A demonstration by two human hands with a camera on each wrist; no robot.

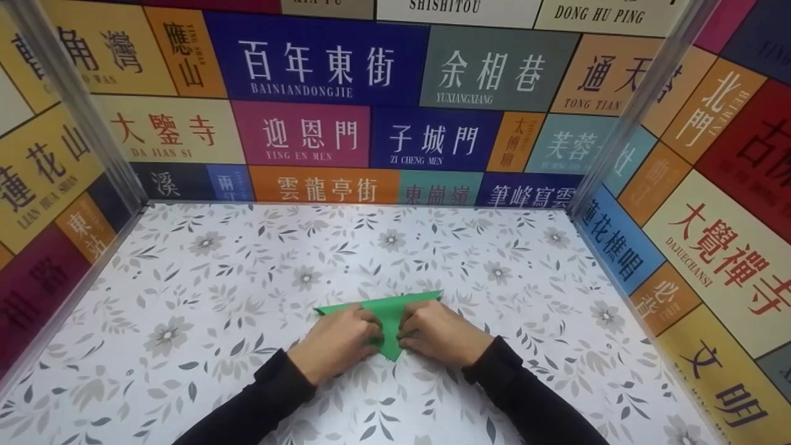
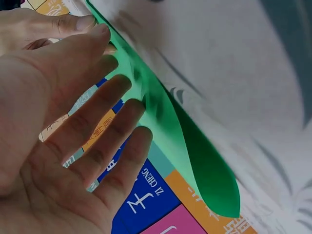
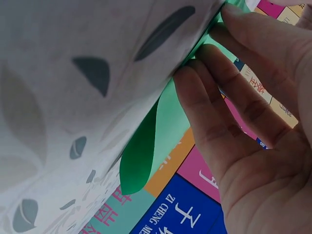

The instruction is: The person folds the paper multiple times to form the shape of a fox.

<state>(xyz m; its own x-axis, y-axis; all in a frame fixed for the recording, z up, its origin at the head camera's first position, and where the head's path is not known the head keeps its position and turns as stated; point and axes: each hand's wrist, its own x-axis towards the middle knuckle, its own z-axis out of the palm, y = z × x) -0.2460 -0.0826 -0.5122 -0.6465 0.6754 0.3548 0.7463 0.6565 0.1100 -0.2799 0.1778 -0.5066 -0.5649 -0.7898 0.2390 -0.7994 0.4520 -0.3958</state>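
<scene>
A folded piece of green paper (image 1: 392,310) lies on the table, its long edge at the far side and one corner pointing toward the person. My left hand (image 1: 346,337) presses on its left part, while my right hand (image 1: 442,334) does the same on the right. In the left wrist view, fairly straight, spread fingers (image 2: 117,146) touch the green sheet (image 2: 163,122) with their tips. Slightly bent fingers (image 3: 195,97) of the right hand rest against the paper (image 3: 139,161) in the right wrist view. The outer ends of the sheet curl up in loops. The thumbs sit close together near the front corner.
A white tabletop (image 1: 247,266) with a grey floral print carries the paper. Colourful panels (image 1: 321,68) with Chinese lettering stand behind the table and on both sides. Transparent corner strips (image 1: 636,111) run along the panel joints.
</scene>
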